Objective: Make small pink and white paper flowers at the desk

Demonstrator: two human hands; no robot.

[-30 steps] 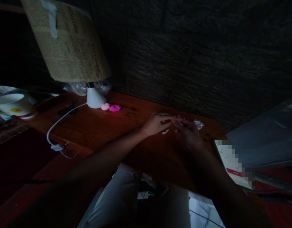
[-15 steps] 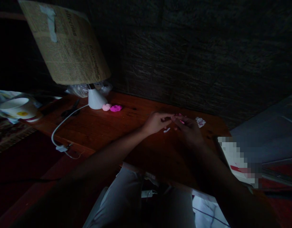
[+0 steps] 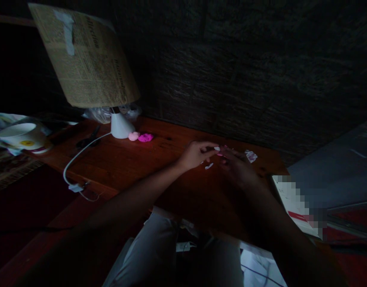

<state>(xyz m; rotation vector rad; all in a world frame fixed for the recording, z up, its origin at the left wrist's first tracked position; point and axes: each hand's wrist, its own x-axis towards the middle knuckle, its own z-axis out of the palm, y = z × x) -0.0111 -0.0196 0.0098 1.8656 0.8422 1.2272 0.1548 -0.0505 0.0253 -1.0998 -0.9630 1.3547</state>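
Observation:
My left hand [image 3: 197,154] is closed in a pinch, with a small white piece [image 3: 216,148] at its fingertips. My right hand [image 3: 236,164] meets it from the right, fingers bent together. A small pink piece [image 3: 219,154] shows between the fingertips of both hands; the dim light hides what exactly the right fingers grip. A white scrap [image 3: 209,166] lies on the wooden table just below my left fingers. Beyond my right hand rests a crumpled whitish-pink wrapper [image 3: 251,156].
A lamp with a newspaper shade [image 3: 87,59] stands at the back left, beside a pale pink lump [image 3: 134,136] and a magenta lump [image 3: 146,137]. Scissors [image 3: 87,141], a white cord [image 3: 71,163] and a cup [image 3: 22,137] are further left. A white box-like object [image 3: 293,203] sits right.
The white piece now shows at my left fingertips. My right hand has shifted slightly down, its fingers turned. The view has tilted a little.

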